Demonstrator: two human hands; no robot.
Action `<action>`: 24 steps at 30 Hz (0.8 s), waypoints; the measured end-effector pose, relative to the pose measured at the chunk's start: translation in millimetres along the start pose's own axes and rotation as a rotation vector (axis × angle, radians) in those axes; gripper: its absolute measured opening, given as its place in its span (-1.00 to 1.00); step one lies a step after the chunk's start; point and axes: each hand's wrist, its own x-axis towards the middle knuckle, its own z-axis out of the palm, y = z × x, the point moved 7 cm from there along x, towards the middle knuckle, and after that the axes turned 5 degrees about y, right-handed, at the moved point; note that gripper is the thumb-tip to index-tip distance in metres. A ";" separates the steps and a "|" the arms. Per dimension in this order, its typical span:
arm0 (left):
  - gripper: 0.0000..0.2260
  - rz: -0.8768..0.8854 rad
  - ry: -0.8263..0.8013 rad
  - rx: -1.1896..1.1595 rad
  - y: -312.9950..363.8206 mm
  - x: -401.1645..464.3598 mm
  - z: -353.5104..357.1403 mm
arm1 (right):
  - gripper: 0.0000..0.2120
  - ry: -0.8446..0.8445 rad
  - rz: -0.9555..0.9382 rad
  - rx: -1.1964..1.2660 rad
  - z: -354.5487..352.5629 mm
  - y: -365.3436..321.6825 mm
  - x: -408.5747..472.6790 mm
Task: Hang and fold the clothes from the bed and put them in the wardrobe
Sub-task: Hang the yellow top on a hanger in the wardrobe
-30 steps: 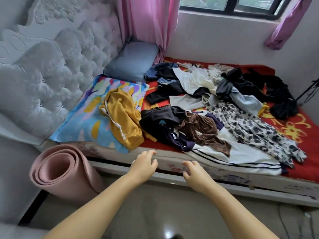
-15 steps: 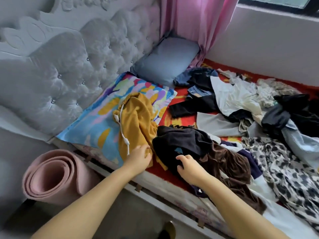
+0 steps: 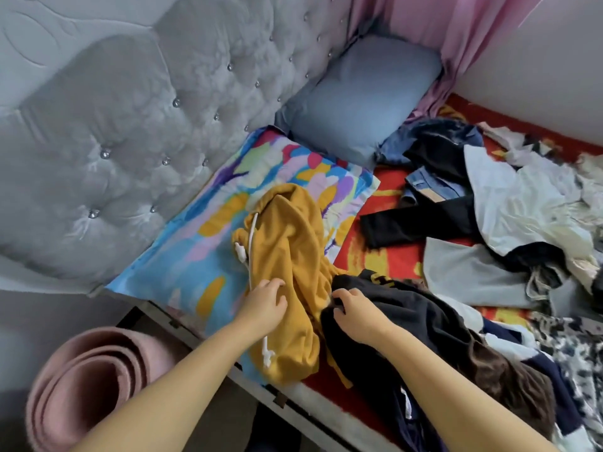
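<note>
The left hand (image 3: 266,303) lies on the mustard-yellow hoodie (image 3: 290,272), its fingers bent into the cloth beside the white drawstring (image 3: 250,252), while the right hand (image 3: 354,313) pinches the edge of a black garment (image 3: 408,321) that overlaps the hoodie's near side, probably to lift it clear so the hoodie comes away alone. The hoodie lies crumpled half on the multicoloured pillow (image 3: 202,265) at the near edge of the bed, with the remaining clothes heaped to its right over the red bedsheet (image 3: 385,256). No wardrobe is in view.
</note>
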 end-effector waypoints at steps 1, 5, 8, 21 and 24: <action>-0.66 -0.004 -0.009 0.007 -4.3 16.5 -3.8 | -0.61 -0.017 0.020 0.006 -0.6 -2.8 19.2; -0.58 -0.059 0.056 -0.004 -28.9 78.9 -19.0 | -0.57 -0.027 0.099 0.048 -0.7 -17.3 97.5; -0.53 -0.103 0.098 -0.021 -51.2 116.1 -21.8 | -0.56 0.139 0.156 0.146 -4.5 -24.8 145.4; -0.38 -0.399 -0.115 -0.243 -102.9 102.8 60.7 | -0.50 0.015 0.602 0.700 87.0 -13.8 150.3; -0.46 -0.415 -0.100 -0.277 -96.5 82.9 52.6 | -0.55 -0.052 0.662 0.727 91.3 -14.7 120.0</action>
